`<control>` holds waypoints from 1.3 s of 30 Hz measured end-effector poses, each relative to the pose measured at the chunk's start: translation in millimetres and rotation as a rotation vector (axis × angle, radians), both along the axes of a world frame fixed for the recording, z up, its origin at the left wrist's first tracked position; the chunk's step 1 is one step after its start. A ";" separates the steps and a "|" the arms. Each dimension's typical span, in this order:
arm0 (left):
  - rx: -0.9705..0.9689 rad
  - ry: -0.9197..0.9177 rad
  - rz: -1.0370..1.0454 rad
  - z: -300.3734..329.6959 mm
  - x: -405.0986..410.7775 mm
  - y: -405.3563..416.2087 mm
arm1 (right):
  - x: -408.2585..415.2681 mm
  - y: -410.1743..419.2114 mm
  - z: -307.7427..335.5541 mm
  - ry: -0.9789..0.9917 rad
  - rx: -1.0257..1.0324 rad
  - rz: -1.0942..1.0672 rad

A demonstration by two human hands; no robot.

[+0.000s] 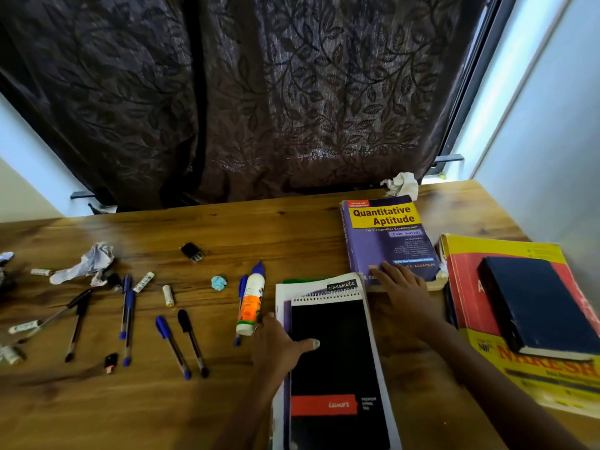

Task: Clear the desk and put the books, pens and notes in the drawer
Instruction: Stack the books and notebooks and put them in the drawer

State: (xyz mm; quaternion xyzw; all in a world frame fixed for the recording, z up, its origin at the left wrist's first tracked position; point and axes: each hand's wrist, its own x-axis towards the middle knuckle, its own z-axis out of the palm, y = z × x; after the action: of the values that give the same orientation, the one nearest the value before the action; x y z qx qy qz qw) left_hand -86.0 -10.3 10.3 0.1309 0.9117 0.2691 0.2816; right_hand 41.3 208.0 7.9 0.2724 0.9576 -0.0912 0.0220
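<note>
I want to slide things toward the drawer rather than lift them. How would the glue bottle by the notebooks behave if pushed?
The glue bottle lies on its side and looks round, so it would probably roll rather than slide. Its tapered blue cap may make it curve. It looks like light plastic, so a nudge should move it.

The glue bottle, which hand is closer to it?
Left. The left hand sits right beside the glue bottle's bottom end, on the black notebook. The right hand is farther off, across the notebook, touching the purple book.
</note>
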 end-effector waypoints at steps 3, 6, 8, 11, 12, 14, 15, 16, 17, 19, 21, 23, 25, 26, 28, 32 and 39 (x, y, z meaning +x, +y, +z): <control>0.059 -0.106 0.057 4.1 0.5 0.9 | -1.6 -2.3 -4.6 -0.003 0.061 -0.016; 0.175 -0.167 0.128 5.5 5.0 2.3 | -1.6 -4.2 -10.0 -0.018 0.102 -0.003; 0.269 -0.194 0.178 9.7 11.4 4.6 | -1.8 -2.0 -16.8 -0.022 0.125 0.009; 0.411 -0.230 0.224 11.5 18.5 3.9 | -4.3 2.6 -15.2 -0.005 0.138 0.040; 0.457 -0.239 0.236 13.1 20.4 2.7 | -4.9 5.3 -12.5 0.017 0.141 0.065; 0.536 -0.252 0.251 15.3 21.2 -0.1 | -5.4 16.1 -4.9 0.010 0.032 0.102; 0.583 -0.253 0.257 17.5 20.7 -1.3 | -5.2 22.2 1.8 0.008 -0.060 0.101; 0.625 -0.255 0.260 21.1 20.0 -2.8 | -5.3 28.7 8.4 0.021 -0.161 0.080; 0.668 -0.265 0.263 25.9 19.5 -4.2 | -5.3 35.4 14.6 0.052 -0.250 0.039; 0.756 -0.310 0.276 36.0 15.4 -4.7 | -6.7 53.0 22.6 0.100 -0.332 -0.060; 0.840 -0.360 0.282 47.5 9.1 -3.4 | -12.3 71.9 25.5 0.087 -0.271 -0.114; 0.923 -0.371 0.265 58.6 2.8 0.6 | -20.8 86.9 27.6 0.051 -0.196 -0.165; 0.985 -0.370 0.239 69.5 -3.2 7.4 | -32.5 98.4 28.2 0.012 -0.172 -0.187; 0.999 -0.367 0.220 72.6 -7.1 11.9 | -39.8 103.2 27.7 -0.019 -0.160 -0.175; 1.004 -0.353 0.188 79.6 -12.7 22.2 | -53.8 110.8 27.0 -0.092 -0.129 -0.125; 0.991 -0.315 0.200 77.9 -21.5 43.8 | -79.8 128.6 24.7 -0.153 -0.083 -0.077; 1.011 -0.421 0.229 68.4 -31.5 61.3 | -123.2 177.8 27.9 -0.216 -0.026 0.023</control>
State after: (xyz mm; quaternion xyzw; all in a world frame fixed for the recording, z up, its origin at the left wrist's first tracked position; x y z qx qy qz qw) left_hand -117.5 50.9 78.7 0.0932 0.6013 0.7222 0.3289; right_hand -81.9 385.7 35.8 0.2695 0.9514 -0.0736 0.1295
